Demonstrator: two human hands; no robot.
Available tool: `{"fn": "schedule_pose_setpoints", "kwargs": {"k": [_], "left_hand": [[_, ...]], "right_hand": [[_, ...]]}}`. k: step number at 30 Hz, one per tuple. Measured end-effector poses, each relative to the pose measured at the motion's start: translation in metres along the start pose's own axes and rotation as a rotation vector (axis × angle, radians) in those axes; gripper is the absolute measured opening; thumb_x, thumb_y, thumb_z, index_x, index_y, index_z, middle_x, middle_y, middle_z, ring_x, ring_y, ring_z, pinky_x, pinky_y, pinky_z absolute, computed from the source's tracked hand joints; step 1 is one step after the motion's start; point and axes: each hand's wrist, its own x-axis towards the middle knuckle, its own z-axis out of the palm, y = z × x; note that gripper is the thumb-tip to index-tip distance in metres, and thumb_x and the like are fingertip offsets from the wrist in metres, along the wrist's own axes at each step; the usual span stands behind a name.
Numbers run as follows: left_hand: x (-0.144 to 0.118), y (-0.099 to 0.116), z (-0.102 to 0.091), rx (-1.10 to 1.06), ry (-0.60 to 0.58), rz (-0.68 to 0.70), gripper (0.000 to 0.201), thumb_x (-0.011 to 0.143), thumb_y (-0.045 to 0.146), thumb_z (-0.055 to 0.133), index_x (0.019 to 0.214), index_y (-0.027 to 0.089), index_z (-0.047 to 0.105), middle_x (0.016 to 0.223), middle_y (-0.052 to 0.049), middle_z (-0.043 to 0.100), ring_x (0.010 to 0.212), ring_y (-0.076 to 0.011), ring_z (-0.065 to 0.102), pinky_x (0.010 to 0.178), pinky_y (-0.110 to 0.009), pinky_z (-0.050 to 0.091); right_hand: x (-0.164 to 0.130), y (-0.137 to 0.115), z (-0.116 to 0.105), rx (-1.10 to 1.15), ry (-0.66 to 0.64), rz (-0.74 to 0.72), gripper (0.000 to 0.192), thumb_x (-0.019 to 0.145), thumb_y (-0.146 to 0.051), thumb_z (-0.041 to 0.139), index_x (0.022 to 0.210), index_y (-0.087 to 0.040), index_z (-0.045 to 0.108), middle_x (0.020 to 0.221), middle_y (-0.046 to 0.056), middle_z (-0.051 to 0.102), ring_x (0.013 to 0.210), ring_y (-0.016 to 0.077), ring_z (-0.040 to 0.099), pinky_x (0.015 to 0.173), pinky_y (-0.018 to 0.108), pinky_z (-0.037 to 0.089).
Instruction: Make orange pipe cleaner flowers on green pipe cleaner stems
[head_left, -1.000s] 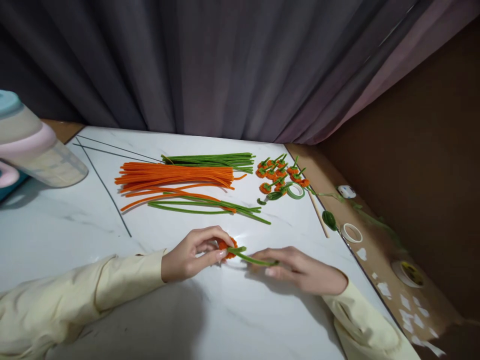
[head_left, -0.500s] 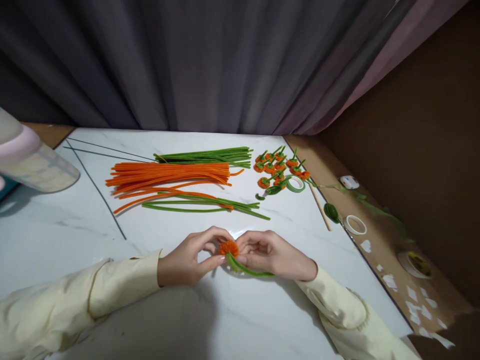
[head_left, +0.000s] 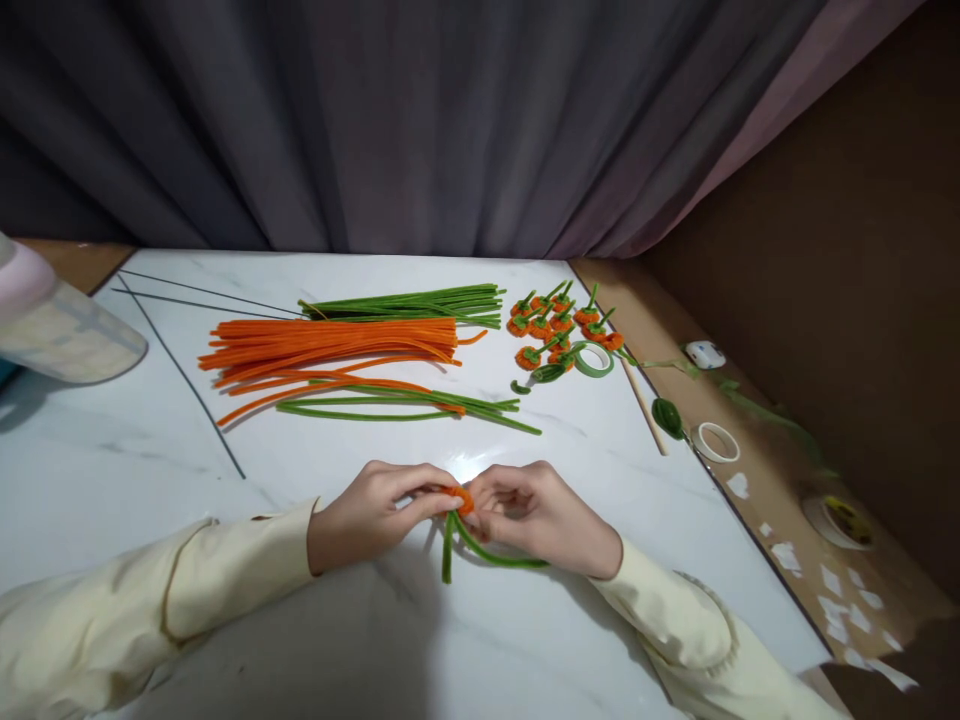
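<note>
Below the orange stems (head_left: pixel 330 345), left hand (head_left: pixel 367 515) and right hand (head_left: pixel 536 515) pinched a light, bendable orange coil (head_left: pixel 460 497), best gripped at its edges.

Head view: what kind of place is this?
Likely a home craft table. A marble-look table before a curtain holds orange pipe cleaners, green pipe cleaners, small finished orange flowers and tape rolls.

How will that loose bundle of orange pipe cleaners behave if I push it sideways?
The orange pipe cleaners lie as separate thin strands, some already splayed at the near edge, so they would likely fan apart rather than slide as one. They look light and bendable: the green stem below both hands curves. Their fuzz probably grips the table.
</note>
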Motion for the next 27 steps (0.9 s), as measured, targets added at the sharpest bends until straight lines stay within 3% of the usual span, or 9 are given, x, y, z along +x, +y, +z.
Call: {"fn": "schedule_pose_setpoints", "kwargs": {"k": [9,17,23,27], "left_hand": [[0.001,0.003,-0.001,-0.028,0.009,-0.069,0.016,0.081,0.021,0.053,0.078,0.017,0.069,0.061,0.002,0.068,0.050,-0.0085,0.059,0.052,-0.014,0.047],[-0.001,0.005,0.003,-0.114,-0.019,-0.177,0.017,0.080,0.027,0.053,0.079,0.017,0.067,0.063,0.001,0.068,0.052,-0.0086,0.057,0.053,-0.015,0.044],[0.000,0.009,0.002,-0.401,-0.143,-0.343,0.023,0.081,0.036,0.054,0.081,0.014,0.059,0.057,-0.001,0.064,0.054,-0.0118,0.060,0.055,-0.021,0.047],[0.001,0.008,0.002,-0.567,-0.118,-0.353,0.031,0.079,0.044,0.058,0.080,0.013,0.054,0.057,-0.002,0.063,0.053,-0.0134,0.060,0.055,-0.025,0.048]], "right_hand": [[0.005,0.000,-0.005,0.291,-0.128,0.066,0.027,0.067,-0.031,0.073,0.081,-0.011,0.062,0.065,0.001,0.063,0.060,0.0092,0.060,0.062,0.022,0.050],[0.009,0.006,-0.002,0.398,-0.113,0.113,0.032,0.061,-0.034,0.078,0.074,-0.012,0.060,0.057,-0.001,0.062,0.047,0.0078,0.057,0.049,0.020,0.049],[0.010,0.008,-0.008,0.457,-0.132,0.114,0.025,0.065,-0.028,0.076,0.076,-0.010,0.061,0.060,-0.001,0.063,0.049,0.0062,0.058,0.049,0.017,0.049],[0.012,0.012,-0.011,0.520,-0.214,0.060,0.029,0.065,-0.028,0.076,0.085,-0.009,0.064,0.071,0.004,0.066,0.057,0.0110,0.062,0.046,0.019,0.051]]}}
